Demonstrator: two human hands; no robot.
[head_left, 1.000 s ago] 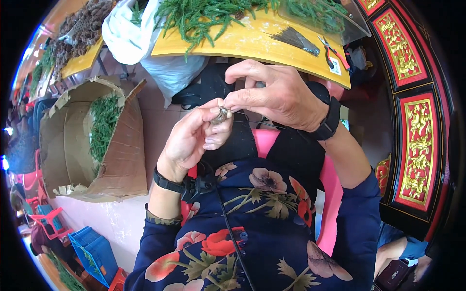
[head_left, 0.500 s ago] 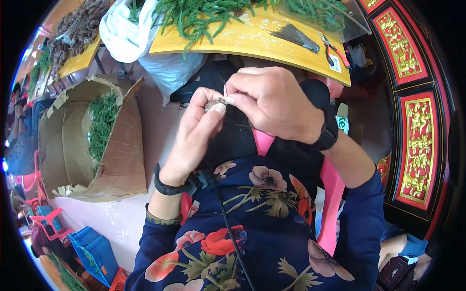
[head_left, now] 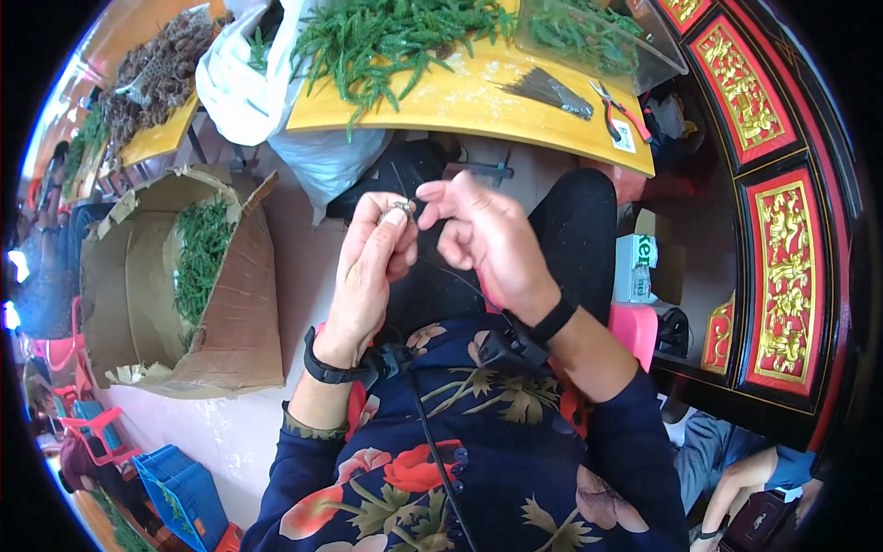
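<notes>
The right hand [head_left: 497,241] has drawn its grip apart, while the left hand [head_left: 366,267] stays clamped on a small brown piece [head_left: 403,209].

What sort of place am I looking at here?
Probably an informal handcraft workspace: green sprigs, a bundle of thin, dark, wire-like pieces and red-handled pliers lie on the yellow table.

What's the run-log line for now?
left hand: pinching small brown piece | right hand: loosely curled, nearby | table: green sprigs, dark wire bundle, pliers
</notes>
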